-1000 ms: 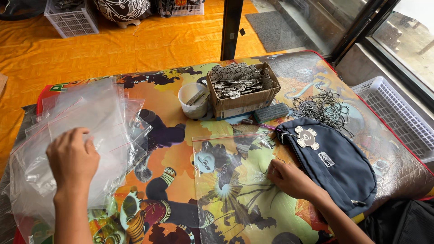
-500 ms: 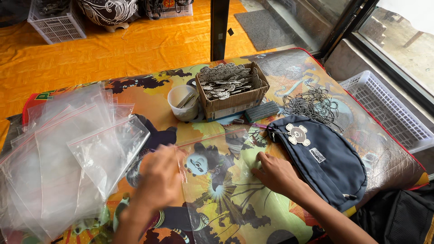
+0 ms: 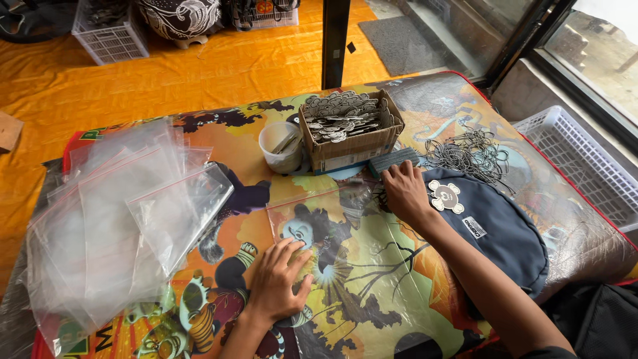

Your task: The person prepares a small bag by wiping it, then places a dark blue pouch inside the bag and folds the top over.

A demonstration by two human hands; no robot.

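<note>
**Zip bags, a box of metal bits and a very loud cartoon cover**

Orange floor all round, and a low desk [image 3: 399, 292] under a glossy, cartoon-printed plastic cover with a red edge.

Nearest the camera, the left hand [image 3: 278, 282] lies flat, fingers spread, palm down on the bottom edge of a clear zip bag [image 3: 316, 213] that sits on the cover mid-desk. It isn't gripping anything, just pressing. Off to its left is a loose pile of clear bags [image 3: 113, 219] with thin red seal strips, overlapping and fanned out.

On the right, a dark blue pouch [image 3: 498, 229] carries a white cartoon-shaped patch and a small white rectangular label. The right hand [image 3: 405, 193] rests just beside it at the clear bag's top right corner, fingers bent down onto the desk; can't tell whether it's pinching anything.

Further back: a dark ribbed block [image 3: 393, 159], then an open brown cardboard box [image 3: 351, 133] heaped with silvery metal pieces, a white cup [image 3: 281, 147] touching its left side, and a tangle of wire loops [image 3: 470, 154] to the right.

Beyond the desk, white plastic baskets [image 3: 109, 36] sit on the floor.
</note>
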